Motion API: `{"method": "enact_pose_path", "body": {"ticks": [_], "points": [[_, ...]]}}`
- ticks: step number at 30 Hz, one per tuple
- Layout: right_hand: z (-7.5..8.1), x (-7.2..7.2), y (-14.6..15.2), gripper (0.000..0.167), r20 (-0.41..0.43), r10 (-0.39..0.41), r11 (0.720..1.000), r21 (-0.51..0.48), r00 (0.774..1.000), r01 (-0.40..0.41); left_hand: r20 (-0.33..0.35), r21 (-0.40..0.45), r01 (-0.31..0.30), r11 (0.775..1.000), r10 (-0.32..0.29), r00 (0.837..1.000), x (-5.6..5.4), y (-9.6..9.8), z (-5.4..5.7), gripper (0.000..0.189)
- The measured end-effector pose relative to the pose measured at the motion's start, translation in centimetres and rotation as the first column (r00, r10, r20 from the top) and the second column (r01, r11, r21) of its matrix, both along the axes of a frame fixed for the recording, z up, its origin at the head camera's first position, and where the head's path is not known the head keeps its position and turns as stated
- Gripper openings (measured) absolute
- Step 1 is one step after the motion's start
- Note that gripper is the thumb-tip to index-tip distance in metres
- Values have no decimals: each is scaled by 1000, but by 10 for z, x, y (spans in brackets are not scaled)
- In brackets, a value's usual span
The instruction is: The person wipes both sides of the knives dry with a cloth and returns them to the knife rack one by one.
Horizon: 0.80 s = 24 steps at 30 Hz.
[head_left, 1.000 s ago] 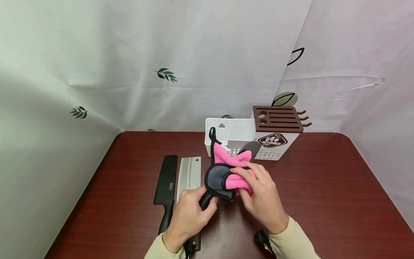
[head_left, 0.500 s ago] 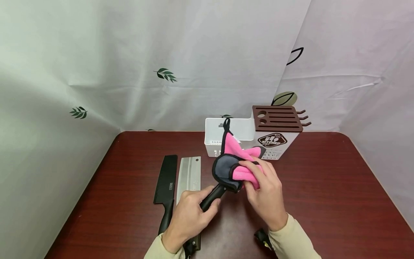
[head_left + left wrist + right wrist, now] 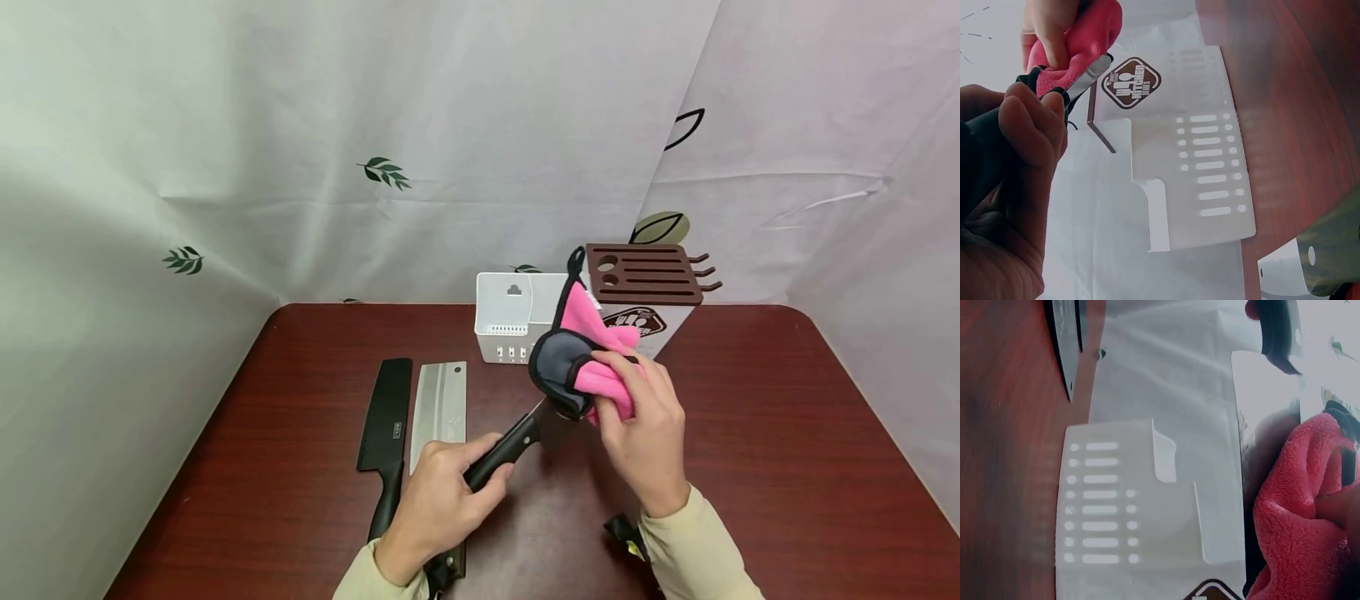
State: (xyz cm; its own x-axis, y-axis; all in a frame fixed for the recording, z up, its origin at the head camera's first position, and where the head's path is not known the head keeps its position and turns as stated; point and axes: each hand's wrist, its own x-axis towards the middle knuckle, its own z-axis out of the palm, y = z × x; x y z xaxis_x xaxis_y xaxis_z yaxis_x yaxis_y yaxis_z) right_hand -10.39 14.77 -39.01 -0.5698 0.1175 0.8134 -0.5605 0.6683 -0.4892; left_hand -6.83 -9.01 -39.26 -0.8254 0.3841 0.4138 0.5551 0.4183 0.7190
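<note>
- One knife (image 3: 517, 440): your left hand (image 3: 442, 500) grips its handle.
- Your right hand (image 3: 645, 425) pinches the cloth (image 3: 568, 363) against its blade.
- Best wipe far-right, away from the handle.

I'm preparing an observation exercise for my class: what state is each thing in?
Left grip, curled round the held knife
Right grip, pinching the pink cloth
Held knife, tilted, blade partly covered by cloth
Pink cloth, bunched against the blade
Black knife, lying flat
Steel cleaver, lying flat, partly hidden
Knife holder, standing upright
Dark object, partly hidden, state unclear
</note>
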Motion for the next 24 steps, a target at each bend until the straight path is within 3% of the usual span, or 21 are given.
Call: {"method": "enact_pose_path", "body": {"ticks": [12,24], "points": [[1,-2,11,32,44,-63,998,-21,997,64,84,65,-26,998,21,996,3,1,3,19],[2,0,11,34,18,2,998,66,1000,-4,138,71,-76,995,66,988,6,1,6,20]]}}
